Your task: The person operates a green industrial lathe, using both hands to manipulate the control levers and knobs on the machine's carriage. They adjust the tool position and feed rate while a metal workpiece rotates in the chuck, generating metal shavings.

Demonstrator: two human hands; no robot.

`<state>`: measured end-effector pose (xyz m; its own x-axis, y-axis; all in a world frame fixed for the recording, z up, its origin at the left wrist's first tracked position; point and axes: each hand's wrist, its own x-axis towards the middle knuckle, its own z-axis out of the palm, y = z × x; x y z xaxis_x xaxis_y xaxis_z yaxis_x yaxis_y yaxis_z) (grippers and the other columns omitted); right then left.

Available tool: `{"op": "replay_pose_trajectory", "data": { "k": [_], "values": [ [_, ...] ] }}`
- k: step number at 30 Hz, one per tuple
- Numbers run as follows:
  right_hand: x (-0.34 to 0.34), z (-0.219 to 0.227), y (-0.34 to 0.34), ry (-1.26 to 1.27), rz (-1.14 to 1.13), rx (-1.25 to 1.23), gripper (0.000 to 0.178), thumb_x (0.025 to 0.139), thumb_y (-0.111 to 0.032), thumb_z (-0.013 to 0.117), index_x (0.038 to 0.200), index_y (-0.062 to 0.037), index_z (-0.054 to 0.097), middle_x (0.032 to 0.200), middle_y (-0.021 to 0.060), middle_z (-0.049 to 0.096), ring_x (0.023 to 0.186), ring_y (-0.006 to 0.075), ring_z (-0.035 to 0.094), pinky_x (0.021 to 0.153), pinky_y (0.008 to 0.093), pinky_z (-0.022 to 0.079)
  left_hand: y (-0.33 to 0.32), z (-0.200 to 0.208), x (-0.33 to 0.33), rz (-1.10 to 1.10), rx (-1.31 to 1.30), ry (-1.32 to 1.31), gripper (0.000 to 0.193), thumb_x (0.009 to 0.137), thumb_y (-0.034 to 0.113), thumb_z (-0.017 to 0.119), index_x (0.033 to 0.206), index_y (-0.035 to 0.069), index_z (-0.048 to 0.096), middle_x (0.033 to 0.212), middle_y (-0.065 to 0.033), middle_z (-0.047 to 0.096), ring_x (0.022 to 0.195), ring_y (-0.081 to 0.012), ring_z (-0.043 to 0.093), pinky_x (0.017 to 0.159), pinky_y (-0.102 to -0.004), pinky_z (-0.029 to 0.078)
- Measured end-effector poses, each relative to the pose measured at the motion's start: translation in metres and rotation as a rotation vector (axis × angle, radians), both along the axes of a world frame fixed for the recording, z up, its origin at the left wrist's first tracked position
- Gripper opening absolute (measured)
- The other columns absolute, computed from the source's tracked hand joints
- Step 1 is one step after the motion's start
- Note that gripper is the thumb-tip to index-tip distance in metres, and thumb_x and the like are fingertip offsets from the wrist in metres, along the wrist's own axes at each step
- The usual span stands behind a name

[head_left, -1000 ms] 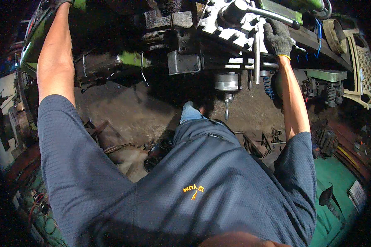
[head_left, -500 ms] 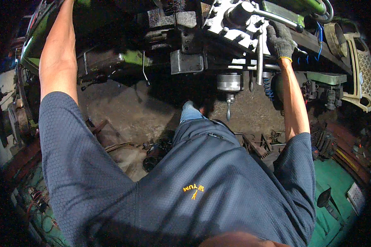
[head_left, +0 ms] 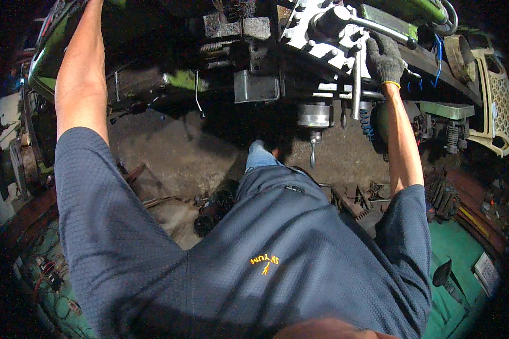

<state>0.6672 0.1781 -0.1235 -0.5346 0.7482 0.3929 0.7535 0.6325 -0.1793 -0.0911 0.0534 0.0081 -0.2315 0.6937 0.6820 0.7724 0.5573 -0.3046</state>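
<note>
My right hand (head_left: pixel 385 59), in a dark grey knit glove with a yellow cuff, is at the bolted pale metal plate of a green machine, a lathe by its look. Its fingers are curled over a lever (head_left: pixel 412 72), whose thin end sticks out to the right of the glove. Just left of the glove hangs a straight metal rod (head_left: pixel 357 85). Above it, a long handle (head_left: pixel 379 28) runs from a round dark hub (head_left: pixel 332 22) on the plate. My left forearm (head_left: pixel 80 62) reaches up past the top edge, so that hand is out of sight.
Below the plate, a silver handwheel (head_left: pixel 315 116) with a tapered grip juts toward me. A squared metal bracket (head_left: pixel 257 86) hangs mid-machine. Two thin levers stand out at left. A beige perforated panel (head_left: pixel 496 101) is at far right. Metal scraps lie on the floor near my feet.
The view has shifted very slightly. My right hand stays at the same place on the machine, and my left arm keeps its reach.
</note>
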Motion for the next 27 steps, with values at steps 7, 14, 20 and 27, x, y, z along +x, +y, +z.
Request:
{"op": "replay_pose_trajectory", "data": {
  "k": [7, 14, 20, 27],
  "values": [
    [-0.005, -0.002, 0.0, 0.071, 0.001, 0.007, 0.034, 0.097, -0.034, 0.062, 0.118, -0.0089, 0.071, 0.12, 0.0167, 0.07, 0.111, 0.0385, 0.065, 0.097, 0.0456, 0.051, -0.014, -0.014, -0.056, -0.072, -0.029, 0.025, 0.038, 0.091, 0.036, 0.062, 0.112, 0.006, 0.073, 0.111, -0.0271, 0.068, 0.095, -0.0396, 0.068, 0.077, -0.062, 0.052],
    [0.003, -0.001, -0.006, 0.073, -0.115, -0.029, 0.029, 0.095, -0.036, 0.062, 0.108, -0.0116, 0.073, 0.104, 0.019, 0.071, 0.101, 0.0408, 0.065, 0.085, 0.0505, 0.053, -0.023, 0.012, 0.047, -0.24, 0.242, 0.013, 0.021, 0.086, 0.023, 0.057, 0.08, 0.009, 0.072, 0.088, -0.02, 0.069, 0.085, -0.0399, 0.064, 0.09, -0.0514, 0.047],
    [-0.008, 0.01, -0.013, 0.134, -0.101, -0.035, 0.024, 0.088, -0.022, 0.066, 0.107, -0.0076, 0.071, 0.111, 0.0201, 0.067, 0.109, 0.0405, 0.062, 0.097, 0.0487, 0.049, -0.04, 0.02, 0.059, -0.234, 0.283, -0.064, 0.015, 0.078, 0.019, 0.059, 0.075, 0.01, 0.071, 0.083, -0.0165, 0.068, 0.086, -0.0384, 0.064, 0.08, -0.0483, 0.05],
    [0.002, 0.007, -0.009, 0.216, -0.05, -0.025, 0.028, 0.086, -0.019, 0.068, 0.11, -0.0057, 0.07, 0.116, 0.0215, 0.067, 0.115, 0.0412, 0.061, 0.104, 0.0486, 0.047, -0.03, 0.012, 0.062, -0.19, 0.236, -0.161, 0.014, 0.083, 0.02, 0.06, 0.085, 0.011, 0.071, 0.096, -0.0167, 0.068, 0.096, -0.0384, 0.063, 0.091, -0.0494, 0.049]
  ]
}}
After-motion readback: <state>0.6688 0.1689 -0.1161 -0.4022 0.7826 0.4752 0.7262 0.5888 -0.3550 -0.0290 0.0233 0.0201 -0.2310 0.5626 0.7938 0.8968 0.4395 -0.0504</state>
